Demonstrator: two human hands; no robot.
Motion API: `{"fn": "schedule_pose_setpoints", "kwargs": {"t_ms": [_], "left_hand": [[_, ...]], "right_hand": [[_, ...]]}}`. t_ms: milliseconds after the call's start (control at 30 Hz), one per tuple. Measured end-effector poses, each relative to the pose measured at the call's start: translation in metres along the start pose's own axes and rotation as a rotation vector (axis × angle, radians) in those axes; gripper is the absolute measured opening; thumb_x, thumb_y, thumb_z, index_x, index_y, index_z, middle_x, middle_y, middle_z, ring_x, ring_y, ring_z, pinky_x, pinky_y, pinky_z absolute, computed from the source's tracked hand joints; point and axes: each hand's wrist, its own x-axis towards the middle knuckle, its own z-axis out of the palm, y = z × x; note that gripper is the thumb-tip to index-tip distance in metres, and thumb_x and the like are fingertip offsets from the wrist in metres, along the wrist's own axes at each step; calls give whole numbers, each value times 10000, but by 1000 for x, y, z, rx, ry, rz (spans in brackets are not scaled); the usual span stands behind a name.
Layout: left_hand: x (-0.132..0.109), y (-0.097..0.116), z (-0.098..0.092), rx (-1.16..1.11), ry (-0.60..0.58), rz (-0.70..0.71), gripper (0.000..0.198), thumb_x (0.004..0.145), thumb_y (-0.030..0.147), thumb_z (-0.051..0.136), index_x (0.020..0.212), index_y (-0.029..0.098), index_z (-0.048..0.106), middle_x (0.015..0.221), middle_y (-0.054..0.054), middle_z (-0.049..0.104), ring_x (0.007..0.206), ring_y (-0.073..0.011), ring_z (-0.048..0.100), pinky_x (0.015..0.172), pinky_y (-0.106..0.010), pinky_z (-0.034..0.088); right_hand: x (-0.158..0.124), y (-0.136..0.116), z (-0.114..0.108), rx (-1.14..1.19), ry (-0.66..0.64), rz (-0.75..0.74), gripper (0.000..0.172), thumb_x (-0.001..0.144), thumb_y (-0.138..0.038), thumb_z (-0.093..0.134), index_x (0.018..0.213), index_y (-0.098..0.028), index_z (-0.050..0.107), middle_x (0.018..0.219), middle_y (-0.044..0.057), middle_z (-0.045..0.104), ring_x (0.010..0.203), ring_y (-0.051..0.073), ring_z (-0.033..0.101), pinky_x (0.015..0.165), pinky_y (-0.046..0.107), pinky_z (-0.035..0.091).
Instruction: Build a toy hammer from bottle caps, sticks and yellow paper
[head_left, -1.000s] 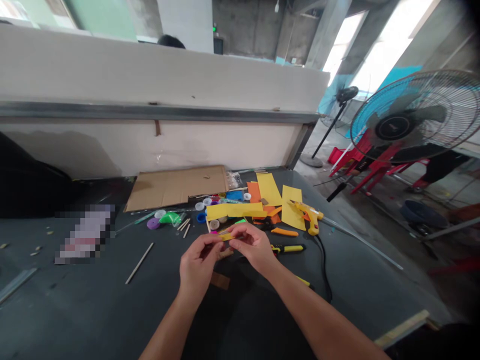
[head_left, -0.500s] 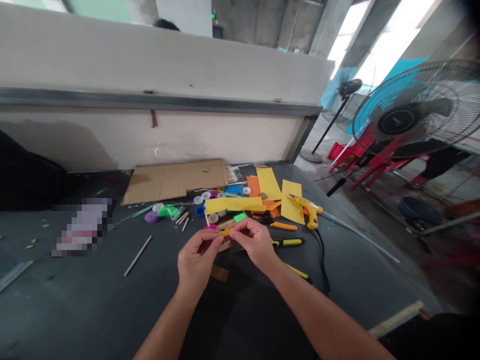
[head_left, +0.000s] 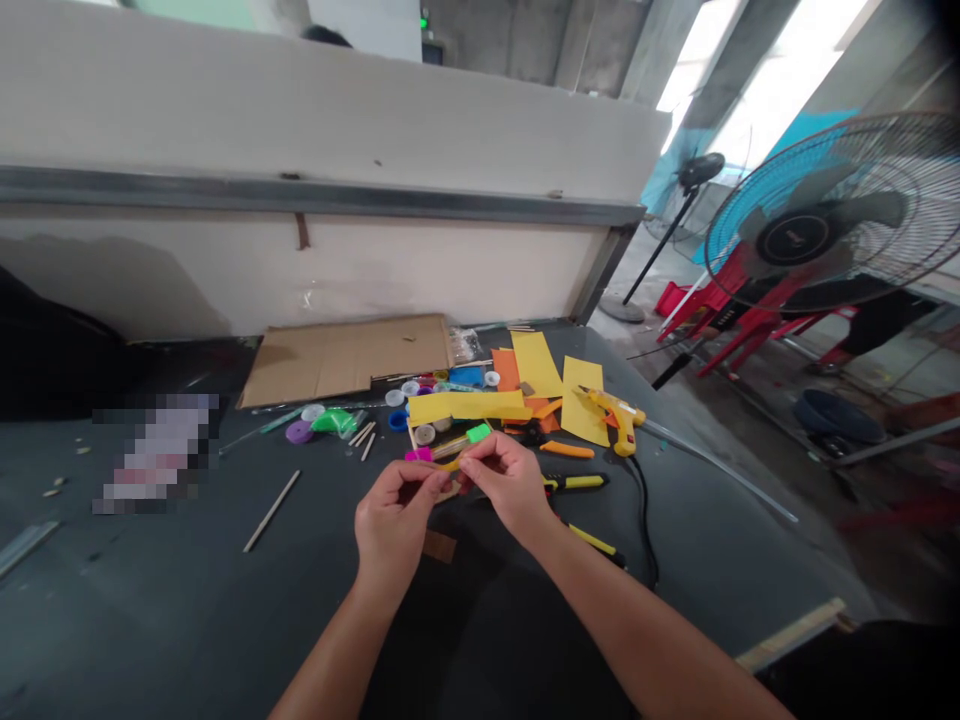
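Note:
My left hand (head_left: pixel 397 520) and my right hand (head_left: pixel 506 487) meet above the dark table top (head_left: pixel 187 600), pinching a small craft stick assembly (head_left: pixel 450 450) between their fingers. It has a pink piece at one end, a bright green piece at the other, and a bit of yellow in the middle. My fingers hide part of it. Just beyond my hands lie yellow paper strips (head_left: pixel 465 406), and a yellow-and-black craft knife (head_left: pixel 576 482) rests to the right of my right hand.
A yellow glue gun (head_left: pixel 616 420) with a black cord sits on yellow paper. Bottle caps (head_left: pixel 397 398), a cardboard sheet (head_left: pixel 345 360) and a loose wooden stick (head_left: pixel 271 510) lie on the table. A standing fan (head_left: pixel 810 230) and red plastic chairs (head_left: pixel 731 320) stand beyond its right edge.
The green and pink ends of the stick assembly now show beyond my fingers; earlier my hands hid them. The whole scene sits slightly higher in the view.

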Motion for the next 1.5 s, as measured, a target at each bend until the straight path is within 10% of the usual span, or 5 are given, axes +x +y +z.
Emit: {"fn": "schedule_pose_setpoints", "kwargs": {"t_ms": [533,800,1500], "left_hand": [[-2,0,6,-161,49,3,236,709,239,733,836,185,542,683,44,645,617,-113,679,616,-221,584],[-1,-2,4,-88,-140,-116,232,749,359,691,881,168,683,679,-2,695,561,-132,651,568,-248,569],[-1,7,5,-86,-182,-172,179,754,337,668,773,162,701,654,-23,701,590,-157,668,567,-268,577]], "right_hand": [[-1,0,0,-78,20,-50,175,739,-300,701,706,-205,558,645,-14,616,574,141,605,569,289,543],[-3,-4,-2,-188,-2,-99,157,743,-308,695,739,-209,574,744,12,639,641,148,614,605,295,552],[6,-11,-8,-115,-87,114,245,622,-379,784,670,-175,657,602,-23,603,533,95,506,513,233,432]]}}
